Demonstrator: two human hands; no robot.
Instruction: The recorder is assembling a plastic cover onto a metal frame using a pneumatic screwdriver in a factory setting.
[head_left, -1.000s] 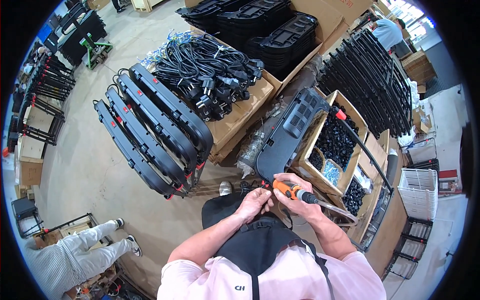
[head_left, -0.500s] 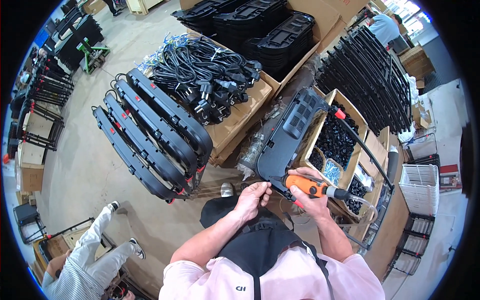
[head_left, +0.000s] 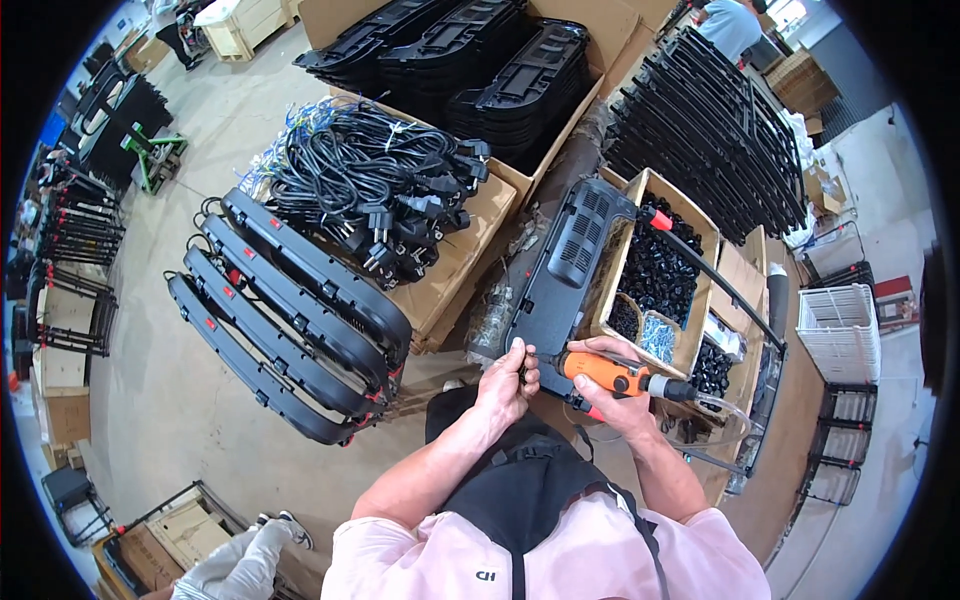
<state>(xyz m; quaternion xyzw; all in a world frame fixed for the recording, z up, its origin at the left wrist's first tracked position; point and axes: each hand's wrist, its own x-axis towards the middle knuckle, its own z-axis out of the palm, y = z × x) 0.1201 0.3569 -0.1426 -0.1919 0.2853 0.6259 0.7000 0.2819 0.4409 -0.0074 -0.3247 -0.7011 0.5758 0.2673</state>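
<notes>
My right hand [head_left: 622,400] is wrapped round an orange and black power screwdriver [head_left: 603,373], a clear hose running from its rear end. The driver's tip points left, over the near end of a black plastic housing [head_left: 545,305] with vent slots. Just left of the tip, my left hand [head_left: 508,384] is closed, thumb up and fingers curled; something small and dark shows at the fingers, too small to name. The housing is joined to a black tube frame [head_left: 715,285] with a red piece, lying across a bin of black parts [head_left: 668,265].
Several black housings with red switches [head_left: 290,310] stand in a row at left. A heap of black power cords [head_left: 375,175] lies on a carton beyond them. Stacked black shells [head_left: 520,85] fill a box at the back; black frames [head_left: 705,140] lean at right. Another person's legs [head_left: 245,565] show lower left.
My left hand has risen slightly and turned thumb-up beside the driver tip. The driver has shifted slightly left. The view has turned, and the person at lower left shows less.
</notes>
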